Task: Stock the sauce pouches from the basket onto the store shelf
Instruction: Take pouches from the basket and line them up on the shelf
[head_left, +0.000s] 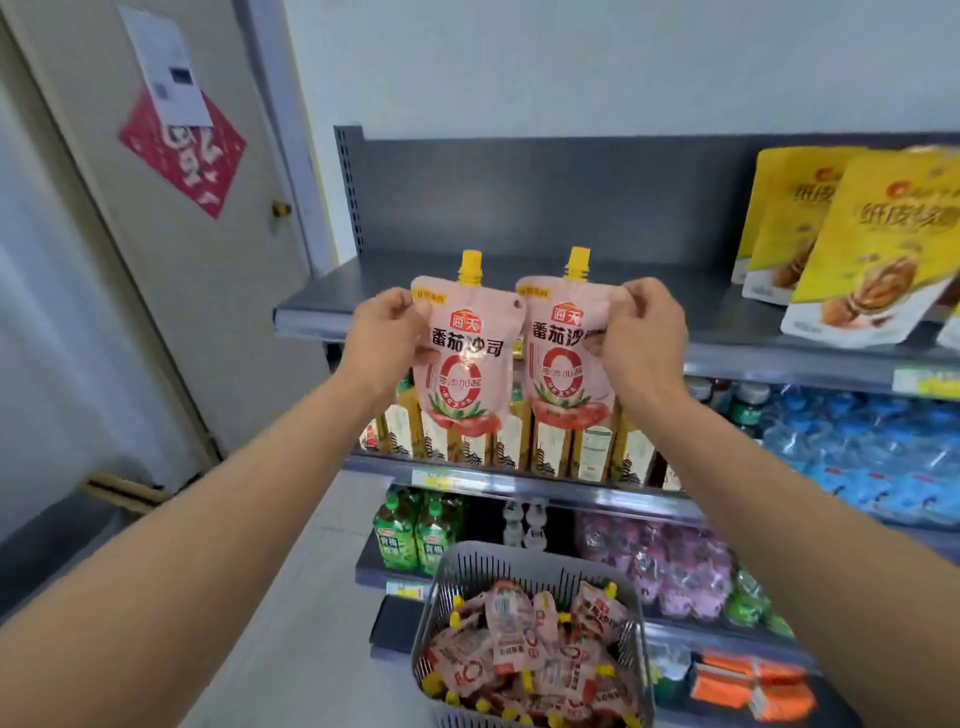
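Note:
I hold two pink sauce pouches with yellow caps upright and side by side in front of the top shelf (545, 283). My left hand (387, 335) grips the left pouch (465, 358) by its left edge. My right hand (641, 332) grips the right pouch (563, 364) by its upper right edge. Both pouches hang in the air just before the shelf's front lip, not resting on it. Below, a grey slatted basket (467, 577) holds several more of the same pouches (530, 654).
Yellow snack bags (852, 244) stand on the right part of the top shelf. Tall bottles (550, 441) and blue packs (872, 447) fill the shelf below. Green bottles (415, 530) and pink packets (670, 556) sit lower. A door (182, 234) is on the left.

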